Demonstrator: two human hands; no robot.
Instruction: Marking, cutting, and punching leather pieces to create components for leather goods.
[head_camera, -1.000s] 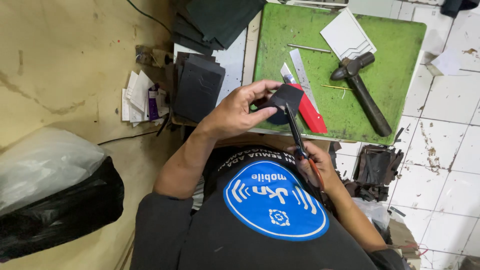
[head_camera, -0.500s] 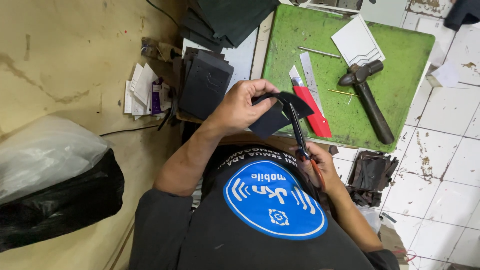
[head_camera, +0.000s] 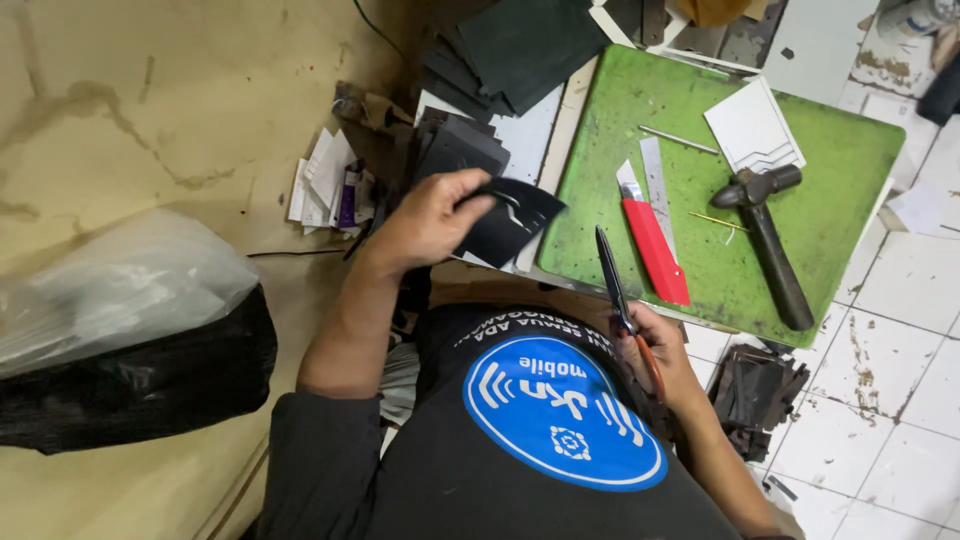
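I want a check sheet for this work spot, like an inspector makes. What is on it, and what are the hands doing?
Surface: green cutting mat, scuffed, lying over a white tiled floor.
Job's things: a dark cut piece in the left hand; scissors in the right hand, blades pointing at the mat.
Clutter: red knife, metal ruler, hammer and white card on the mat; stack of dark sheets; dark scraps; loose papers.
Grippers: both hands closed on what they hold.
Cables: thin black wire on the tan floor.
Surroundings: clear bag over a black bag at the left.
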